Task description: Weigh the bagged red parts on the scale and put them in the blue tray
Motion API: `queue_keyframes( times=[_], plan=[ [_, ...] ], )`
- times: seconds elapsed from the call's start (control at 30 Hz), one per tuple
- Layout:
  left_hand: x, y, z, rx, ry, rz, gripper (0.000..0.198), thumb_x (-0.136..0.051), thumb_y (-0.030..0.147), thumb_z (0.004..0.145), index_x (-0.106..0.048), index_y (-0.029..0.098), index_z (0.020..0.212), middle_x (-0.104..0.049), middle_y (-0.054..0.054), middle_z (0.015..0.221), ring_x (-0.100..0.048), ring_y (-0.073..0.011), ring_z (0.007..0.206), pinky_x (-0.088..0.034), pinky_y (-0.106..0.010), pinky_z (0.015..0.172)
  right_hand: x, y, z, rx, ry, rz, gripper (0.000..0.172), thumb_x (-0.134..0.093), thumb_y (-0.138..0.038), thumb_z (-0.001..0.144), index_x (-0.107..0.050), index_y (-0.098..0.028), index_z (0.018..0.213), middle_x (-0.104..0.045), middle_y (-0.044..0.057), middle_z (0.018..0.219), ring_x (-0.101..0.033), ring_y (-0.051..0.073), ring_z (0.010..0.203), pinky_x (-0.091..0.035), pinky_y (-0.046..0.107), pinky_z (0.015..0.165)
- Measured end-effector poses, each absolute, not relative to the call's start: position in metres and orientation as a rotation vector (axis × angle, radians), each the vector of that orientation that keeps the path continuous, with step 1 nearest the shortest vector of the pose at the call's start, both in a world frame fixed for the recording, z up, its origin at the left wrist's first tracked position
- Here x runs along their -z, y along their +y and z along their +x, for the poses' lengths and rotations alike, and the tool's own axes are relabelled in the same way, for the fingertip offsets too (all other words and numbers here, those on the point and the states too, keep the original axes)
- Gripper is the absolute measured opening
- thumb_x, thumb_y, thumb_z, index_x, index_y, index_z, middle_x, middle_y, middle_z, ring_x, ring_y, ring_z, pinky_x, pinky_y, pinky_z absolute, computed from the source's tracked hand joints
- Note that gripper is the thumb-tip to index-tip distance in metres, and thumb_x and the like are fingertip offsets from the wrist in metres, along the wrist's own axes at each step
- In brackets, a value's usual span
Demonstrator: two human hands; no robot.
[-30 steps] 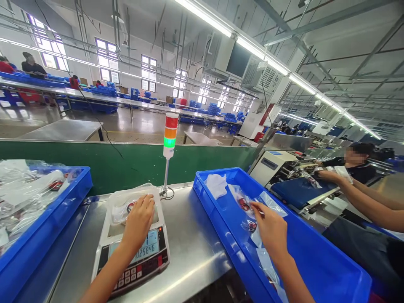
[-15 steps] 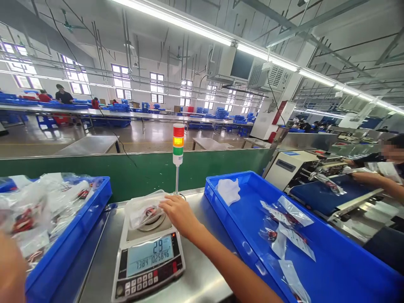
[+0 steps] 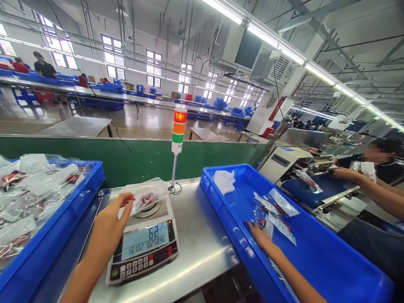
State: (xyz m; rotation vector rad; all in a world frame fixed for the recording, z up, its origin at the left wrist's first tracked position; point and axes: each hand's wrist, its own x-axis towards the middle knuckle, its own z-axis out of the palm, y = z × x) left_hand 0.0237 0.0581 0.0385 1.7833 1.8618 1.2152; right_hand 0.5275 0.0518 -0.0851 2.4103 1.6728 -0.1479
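Note:
My left hand (image 3: 110,223) reaches over the left edge of a digital scale (image 3: 143,248), and its fingertips pinch a clear plastic bag (image 3: 147,198) with a red-and-black part inside, which lies on the weighing pan. The display reads 62. My right hand (image 3: 259,235) lies in the blue bin (image 3: 221,210) on the right. Its fingers are stretched flat onto a small pile of clear bags (image 3: 276,210) on the bin floor.
A blue bin (image 3: 67,210) heaped with bagged parts stands at my left. A signal tower (image 3: 179,130) rises behind the scale, before a green conveyor wall (image 3: 126,160). A white cloth (image 3: 224,181) lies in the right bin. A co-worker's hands (image 3: 344,173) work at a machine to the right.
My right hand left the scale and went into the right bin. My left hand came up from the lower left with a bag onto the pan. The reading rose from 29 to 62.

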Motion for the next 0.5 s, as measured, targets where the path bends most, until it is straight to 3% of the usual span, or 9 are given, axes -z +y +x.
queue_keyframes(
  times=[0.17, 0.27, 0.37, 0.5],
  plan=[
    [-0.033, 0.078, 0.05, -1.088, 1.816, 1.995, 0.042, -0.033, 0.054, 0.093, -0.063, 0.025, 0.1, -0.076, -0.006, 0.104, -0.071, -0.0281, 0.096, -0.053, -0.041, 0.082, 0.087, 0.036, 0.527, 0.136, 1.744, 2.374, 0.039, -0.037, -0.011, 0.095, -0.068, -0.019, 0.118, -0.074, 0.014, 0.119, -0.072, 0.026, 0.107, -0.047, 0.03, 0.081],
    [-0.03, 0.086, 0.052, -1.061, 1.794, 2.077, 0.039, -0.034, 0.049, 0.094, -0.063, 0.024, 0.099, -0.074, -0.008, 0.107, -0.068, -0.0286, 0.099, -0.052, -0.041, 0.082, 0.069, 0.036, 0.534, 0.118, 1.814, 2.503, 0.034, -0.04, -0.011, 0.091, -0.069, -0.02, 0.107, -0.077, 0.011, 0.11, -0.073, 0.024, 0.103, -0.045, 0.028, 0.075],
    [-0.026, 0.093, 0.052, -1.033, 1.75, 2.167, 0.036, -0.036, 0.045, 0.095, -0.064, 0.023, 0.096, -0.073, -0.009, 0.107, -0.066, -0.0284, 0.102, -0.052, -0.041, 0.085, 0.039, 0.033, 0.541, 0.197, 1.907, 2.755, 0.019, -0.052, -0.026, 0.086, -0.068, -0.022, 0.095, -0.08, 0.008, 0.097, -0.075, 0.026, 0.096, -0.048, 0.03, 0.074],
    [-0.019, 0.101, 0.055, -1.016, 1.697, 2.242, 0.03, -0.041, 0.041, 0.092, -0.065, 0.023, 0.097, -0.072, -0.011, 0.11, -0.064, -0.0304, 0.109, -0.053, -0.044, 0.09, -0.014, 0.021, 0.525, 0.234, 2.114, 3.114, 0.025, -0.058, -0.044, 0.08, -0.071, -0.024, 0.088, -0.08, 0.007, 0.086, -0.077, 0.03, 0.09, -0.054, 0.036, 0.076]
  ],
)
